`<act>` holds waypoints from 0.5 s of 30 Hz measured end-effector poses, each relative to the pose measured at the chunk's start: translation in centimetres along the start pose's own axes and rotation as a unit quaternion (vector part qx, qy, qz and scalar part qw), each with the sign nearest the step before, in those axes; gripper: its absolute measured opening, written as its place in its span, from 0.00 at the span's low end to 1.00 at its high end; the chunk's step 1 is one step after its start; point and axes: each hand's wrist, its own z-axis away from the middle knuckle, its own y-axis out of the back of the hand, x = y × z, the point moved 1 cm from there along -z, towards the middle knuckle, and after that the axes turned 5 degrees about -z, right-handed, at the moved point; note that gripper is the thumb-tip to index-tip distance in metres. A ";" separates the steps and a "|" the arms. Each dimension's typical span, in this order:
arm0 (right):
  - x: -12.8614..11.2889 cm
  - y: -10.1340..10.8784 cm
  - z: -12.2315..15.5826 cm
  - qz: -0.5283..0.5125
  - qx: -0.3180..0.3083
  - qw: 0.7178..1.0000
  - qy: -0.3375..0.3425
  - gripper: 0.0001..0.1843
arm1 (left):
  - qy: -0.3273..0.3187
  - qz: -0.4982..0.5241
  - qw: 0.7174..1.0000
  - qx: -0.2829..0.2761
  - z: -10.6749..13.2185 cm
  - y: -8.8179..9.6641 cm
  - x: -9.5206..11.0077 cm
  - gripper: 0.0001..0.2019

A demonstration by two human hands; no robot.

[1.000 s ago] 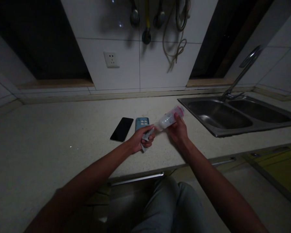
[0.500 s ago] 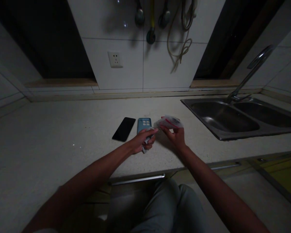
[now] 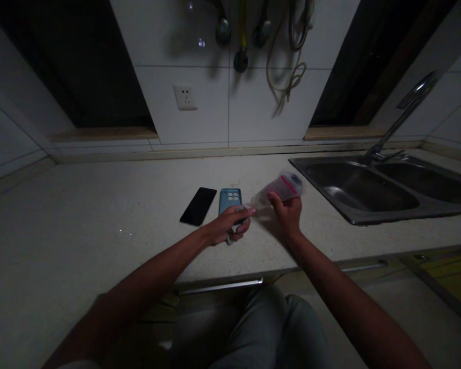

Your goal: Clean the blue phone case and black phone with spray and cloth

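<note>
A translucent plastic bag (image 3: pixel 269 192) with a red strip near its far right end stretches between my two hands, above the counter. My left hand (image 3: pixel 230 225) is closed round the bag's narrow left end, thumb on top. Something whitish pokes out below its fingers; I cannot make out what. My right hand (image 3: pixel 289 212) grips the wider end from below, its thumb on the near side. Inside that end a dark patch shows, too blurred to name. A blue phone case (image 3: pixel 230 197) lies partly behind my left hand. Left of it rests a black phone (image 3: pixel 198 206), screen up.
The pale counter (image 3: pixel 146 200) runs along a tiled wall with a power socket (image 3: pixel 185 97). At the right is a steel double sink (image 3: pixel 353 218) with a tall faucet (image 3: pixel 403 113). Pipes and a looped cord (image 3: pixel 292 82) hang on the wall.
My right hand has moved slightly right, its end of the bag tilting up. The bag is now more stretched out and its red strip plainer to see. My left hand stays almost in place.
</note>
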 end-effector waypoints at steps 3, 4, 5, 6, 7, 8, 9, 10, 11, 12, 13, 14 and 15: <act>-0.1 0.3 -0.7 0.033 0.084 0.996 -0.009 0.23 | -0.012 0.018 1.000 0.000 0.2 0.6 0.7 0.19; -0.2 0.5 -1.0 0.050 0.105 0.993 -0.011 0.23 | -0.017 0.026 1.000 0.003 0.1 0.9 0.8 0.20; -0.3 0.7 -1.3 0.066 0.125 0.990 -0.010 0.24 | -0.030 0.036 0.999 0.012 0.1 1.3 1.0 0.20; -0.4 1.0 -1.5 0.080 0.143 0.986 -0.006 0.23 | -0.037 0.045 0.998 0.019 -0.1 1.6 1.1 0.21; -0.5 1.3 -1.8 0.095 0.160 0.983 0.001 0.22 | -0.047 0.058 0.997 0.036 -0.2 2.0 1.2 0.21; -0.5 1.6 -1.9 0.113 0.173 0.978 0.008 0.21 | -0.059 0.072 0.994 0.057 -0.4 2.4 1.2 0.22; -0.5 1.9 -2.1 0.134 0.181 0.974 0.015 0.20 | -0.069 0.085 0.991 0.074 -0.6 2.7 1.3 0.21; -0.4 2.2 -2.2 0.156 0.185 0.970 0.022 0.19 | -0.079 0.099 0.988 0.090 -0.8 3.0 1.3 0.21; -0.3 2.4 -2.3 0.178 0.184 0.966 0.027 0.19 | -0.086 0.112 0.984 0.106 -1.0 3.3 1.4 0.20; -0.1 2.6 -2.3 0.195 0.178 0.964 0.030 0.18 | -0.091 0.125 0.980 0.123 -1.1 3.5 1.4 0.19; 0.1 2.7 -2.3 0.205 0.169 0.964 0.031 0.18 | -0.094 0.137 0.976 0.141 -1.2 3.6 1.5 0.18; 0.4 2.7 -2.3 0.208 0.160 0.965 0.028 0.18 | -0.096 0.146 0.972 0.158 -1.2 3.7 1.6 0.17; 0.6 2.7 -2.3 0.206 0.152 0.966 0.024 0.18 | -0.096 0.154 0.968 0.173 -1.3 3.7 1.7 0.17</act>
